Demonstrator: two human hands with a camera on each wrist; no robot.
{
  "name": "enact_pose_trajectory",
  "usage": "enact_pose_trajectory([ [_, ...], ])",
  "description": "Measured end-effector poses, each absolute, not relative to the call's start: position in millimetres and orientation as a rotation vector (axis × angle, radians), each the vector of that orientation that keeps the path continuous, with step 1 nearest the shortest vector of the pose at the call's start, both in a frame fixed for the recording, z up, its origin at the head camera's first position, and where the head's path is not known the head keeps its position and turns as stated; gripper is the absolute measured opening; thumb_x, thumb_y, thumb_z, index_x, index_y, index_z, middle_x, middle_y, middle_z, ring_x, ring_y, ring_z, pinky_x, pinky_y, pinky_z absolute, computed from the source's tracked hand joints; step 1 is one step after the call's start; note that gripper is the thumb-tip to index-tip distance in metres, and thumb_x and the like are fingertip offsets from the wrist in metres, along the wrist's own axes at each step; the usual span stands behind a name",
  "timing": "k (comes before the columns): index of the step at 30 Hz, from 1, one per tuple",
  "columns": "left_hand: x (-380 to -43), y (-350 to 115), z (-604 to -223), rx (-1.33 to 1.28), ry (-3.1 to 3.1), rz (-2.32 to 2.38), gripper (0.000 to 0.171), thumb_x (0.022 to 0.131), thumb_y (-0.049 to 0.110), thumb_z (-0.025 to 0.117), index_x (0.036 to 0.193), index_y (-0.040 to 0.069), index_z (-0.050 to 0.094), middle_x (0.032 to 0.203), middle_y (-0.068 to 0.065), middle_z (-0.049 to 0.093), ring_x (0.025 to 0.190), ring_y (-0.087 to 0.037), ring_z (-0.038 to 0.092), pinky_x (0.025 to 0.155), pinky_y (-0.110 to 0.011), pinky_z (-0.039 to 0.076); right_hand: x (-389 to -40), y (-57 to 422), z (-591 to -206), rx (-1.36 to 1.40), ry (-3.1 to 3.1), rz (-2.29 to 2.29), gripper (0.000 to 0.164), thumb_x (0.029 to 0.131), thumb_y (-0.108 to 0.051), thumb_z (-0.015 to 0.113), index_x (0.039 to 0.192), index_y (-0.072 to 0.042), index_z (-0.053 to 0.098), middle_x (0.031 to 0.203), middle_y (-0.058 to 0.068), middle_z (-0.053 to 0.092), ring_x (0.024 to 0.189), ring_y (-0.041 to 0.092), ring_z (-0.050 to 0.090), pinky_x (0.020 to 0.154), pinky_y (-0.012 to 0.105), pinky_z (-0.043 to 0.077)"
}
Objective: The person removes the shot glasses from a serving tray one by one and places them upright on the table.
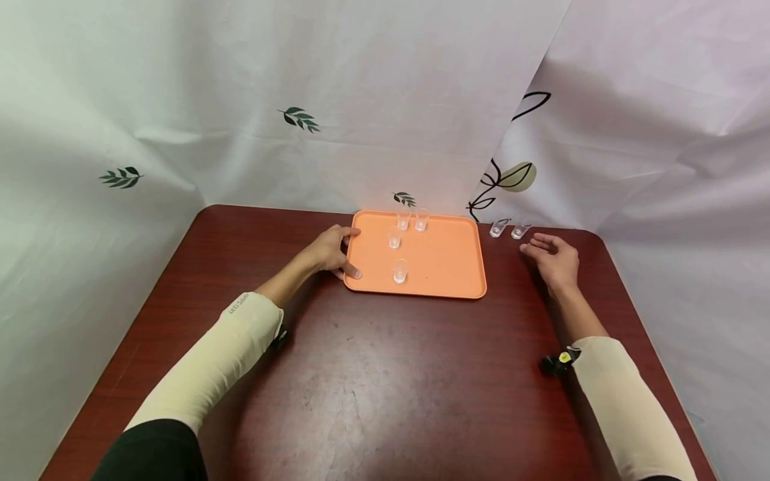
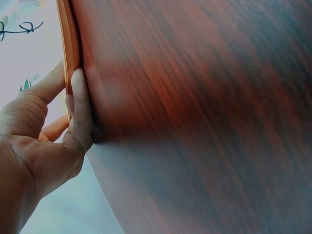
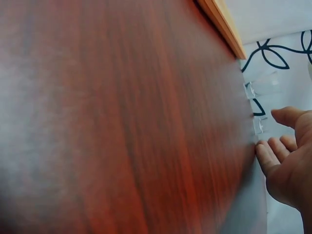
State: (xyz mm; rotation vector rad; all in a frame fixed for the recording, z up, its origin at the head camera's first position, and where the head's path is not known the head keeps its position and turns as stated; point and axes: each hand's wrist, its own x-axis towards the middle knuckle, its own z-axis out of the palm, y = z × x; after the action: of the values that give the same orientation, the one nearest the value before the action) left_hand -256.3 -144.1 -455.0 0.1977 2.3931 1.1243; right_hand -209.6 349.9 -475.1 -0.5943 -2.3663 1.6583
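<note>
An orange tray (image 1: pixel 445 267) lies on the table near the wall. My left hand (image 1: pixel 327 250) grips its left edge, with finger and thumb tips over the rim; in the left wrist view the hand (image 2: pixel 44 131) has fingers on both sides of the tray's edge (image 2: pixel 70 44). Several small clear cups stand on the tray, one (image 1: pixel 400 271) near its front. Two more clear cups, one (image 1: pixel 498 228) and another (image 1: pixel 520 230), stand on the table right of it. My right hand (image 1: pixel 555 262) is beside the rightmost cup (image 3: pixel 261 126), thumb and fingers apart, holding nothing.
The dark red-brown table (image 1: pixel 385 374) has rounded far corners. A pale cloth (image 1: pixel 240 100) with leaf prints hangs behind it and at both sides. A small black device (image 1: pixel 556 363) is strapped at the right wrist.
</note>
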Motion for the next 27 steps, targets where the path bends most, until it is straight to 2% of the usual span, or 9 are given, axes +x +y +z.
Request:
enact_pose_trajectory([
  [3, -256.3, -143.8, -454.3, 0.196, 2.387, 1.124, 0.114, 0.081, -0.004, 0.101, 0.176, 0.012, 0.04, 0.152, -0.023, 0.041, 0.077, -0.025, 0.071, 0.064, -0.036, 0.073, -206.2, 349.4, -475.5, -0.579, -2.369, 1.679, 0.055, 0.098, -0.017, 0.09, 0.147, -0.001, 0.071, 0.092, -0.028, 0.071, 0.095, -0.011, 0.068, 0.079, 0.001, 0.057],
  [11, -257.0, -144.6, -453.8, 0.176, 2.345, 1.163, 0.117, 0.08, -0.006, 0.1, 0.177, 0.014, 0.038, 0.126, -0.018, 0.048, 0.07, -0.019, 0.07, 0.063, -0.034, 0.073, -199.7, 337.6, -474.2, -0.489, -2.32, 1.787, 0.053, 0.098, -0.009, 0.088, 0.146, 0.003, 0.069, 0.098, -0.024, 0.077, 0.093, -0.014, 0.071, 0.082, 0.001, 0.059],
  [16, -257.2, -145.0, -453.9, 0.173, 2.344, 1.168, 0.117, 0.08, -0.006, 0.1, 0.177, 0.014, 0.038, 0.124, -0.017, 0.047, 0.071, -0.019, 0.07, 0.064, -0.035, 0.073, -197.7, 326.7, -470.6, -0.454, -2.325, 1.835, 0.053, 0.099, -0.009, 0.087, 0.147, 0.002, 0.068, 0.101, -0.025, 0.078, 0.095, -0.014, 0.071, 0.084, 0.001, 0.059],
  [21, -257.4, -144.3, -454.1, 0.163, 2.344, 1.162, 0.116, 0.08, -0.005, 0.1, 0.177, 0.015, 0.039, 0.124, -0.018, 0.048, 0.069, -0.019, 0.072, 0.064, -0.036, 0.073, -195.6, 312.5, -466.4, -0.399, -2.258, 1.922, 0.043, 0.097, -0.005, 0.088, 0.138, -0.004, 0.073, 0.102, -0.021, 0.081, 0.096, -0.011, 0.074, 0.085, 0.004, 0.062],
  [27, -258.5, -145.1, -456.0, 0.159, 2.351, 1.153, 0.116, 0.08, -0.004, 0.101, 0.177, 0.016, 0.04, 0.124, -0.018, 0.048, 0.069, -0.019, 0.072, 0.065, -0.037, 0.073, -192.1, 290.6, -461.5, -0.27, -2.254, 1.96, 0.05, 0.098, -0.004, 0.087, 0.144, 0.006, 0.069, 0.103, -0.017, 0.081, 0.096, -0.007, 0.077, 0.089, 0.008, 0.065],
])
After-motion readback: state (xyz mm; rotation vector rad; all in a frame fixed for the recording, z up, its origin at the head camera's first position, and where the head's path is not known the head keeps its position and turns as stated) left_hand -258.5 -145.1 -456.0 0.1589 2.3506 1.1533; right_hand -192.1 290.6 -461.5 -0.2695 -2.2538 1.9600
